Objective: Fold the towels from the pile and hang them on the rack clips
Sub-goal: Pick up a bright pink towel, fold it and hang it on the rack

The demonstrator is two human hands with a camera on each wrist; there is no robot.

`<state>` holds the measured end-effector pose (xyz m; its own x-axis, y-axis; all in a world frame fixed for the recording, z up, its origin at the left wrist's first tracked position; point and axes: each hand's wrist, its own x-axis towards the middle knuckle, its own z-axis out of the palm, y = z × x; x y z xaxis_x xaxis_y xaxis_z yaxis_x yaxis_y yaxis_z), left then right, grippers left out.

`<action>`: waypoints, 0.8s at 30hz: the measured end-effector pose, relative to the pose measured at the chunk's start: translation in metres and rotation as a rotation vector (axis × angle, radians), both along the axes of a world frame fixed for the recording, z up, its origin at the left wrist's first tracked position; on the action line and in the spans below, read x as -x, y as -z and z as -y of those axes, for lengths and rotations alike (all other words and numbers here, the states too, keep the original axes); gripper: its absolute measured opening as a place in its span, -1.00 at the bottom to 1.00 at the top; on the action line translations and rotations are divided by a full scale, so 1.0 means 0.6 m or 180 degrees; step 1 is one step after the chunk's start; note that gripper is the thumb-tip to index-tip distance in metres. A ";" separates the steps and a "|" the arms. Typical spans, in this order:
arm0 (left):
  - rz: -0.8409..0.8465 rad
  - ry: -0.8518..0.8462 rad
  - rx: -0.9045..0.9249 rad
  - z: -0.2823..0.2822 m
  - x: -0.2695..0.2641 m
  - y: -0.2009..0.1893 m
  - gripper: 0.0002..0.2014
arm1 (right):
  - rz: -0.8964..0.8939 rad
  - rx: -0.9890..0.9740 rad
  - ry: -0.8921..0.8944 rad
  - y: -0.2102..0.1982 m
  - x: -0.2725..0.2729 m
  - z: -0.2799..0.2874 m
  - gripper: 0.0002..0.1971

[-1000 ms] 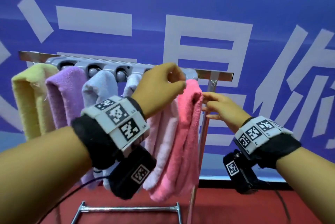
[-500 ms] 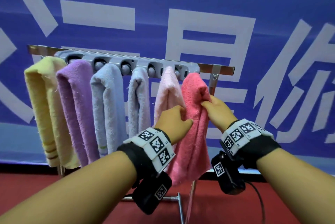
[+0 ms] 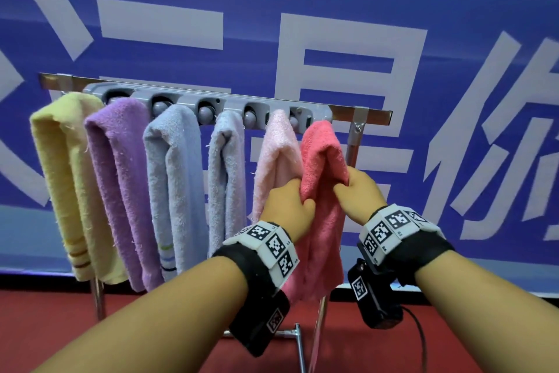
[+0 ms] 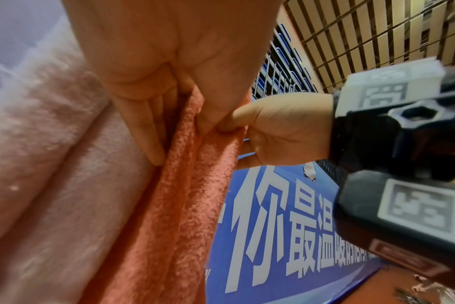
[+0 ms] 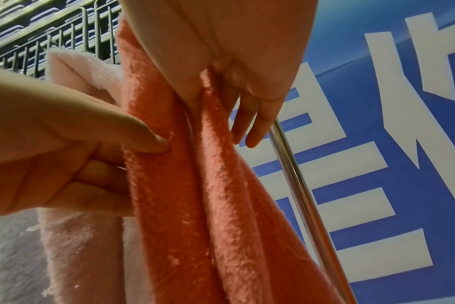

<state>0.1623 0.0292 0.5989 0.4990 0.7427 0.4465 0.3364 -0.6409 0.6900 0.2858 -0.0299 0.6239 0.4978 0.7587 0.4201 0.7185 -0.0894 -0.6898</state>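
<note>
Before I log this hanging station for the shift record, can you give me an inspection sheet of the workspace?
Surface: red floor under the rack.
Job's things: metal rack with grey clip bar carries six folded terry towels: yellow, purple, light blue, pale lilac, pale pink, coral.
Clutter: nothing seen.
Grippers: left hand and right hand both pinch the coral towel.
Cables: black cable from the right wrist camera.
Surroundings: blue banner with white characters.
</note>
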 end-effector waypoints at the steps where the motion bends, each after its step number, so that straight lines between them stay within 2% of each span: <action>1: 0.0060 -0.0006 0.0012 0.001 0.005 0.001 -0.87 | 0.0045 0.0050 0.0067 0.002 -0.004 0.000 -0.73; 9: 0.0426 0.0057 -0.0040 0.001 0.013 -0.027 -0.93 | 0.0257 0.0525 0.0429 0.029 -0.027 0.012 -0.67; 12: 0.0219 0.0086 -0.0062 0.000 0.007 -0.025 -0.87 | 0.0245 0.0659 0.0358 0.037 -0.021 0.016 -0.70; 16: -0.0014 0.0048 -0.0107 -0.002 0.005 -0.019 -0.86 | 0.0071 0.0664 0.0129 0.042 -0.006 0.014 -0.84; 24: -0.0139 -0.0008 -0.0132 0.000 0.023 -0.023 -0.83 | -0.0308 0.0644 -0.0038 0.055 -0.004 0.014 -0.84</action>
<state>0.1488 0.0292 0.6127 0.5169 0.7253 0.4547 0.3673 -0.6677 0.6475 0.2883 -0.0385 0.5909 0.5190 0.8287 0.2095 0.6517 -0.2249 -0.7244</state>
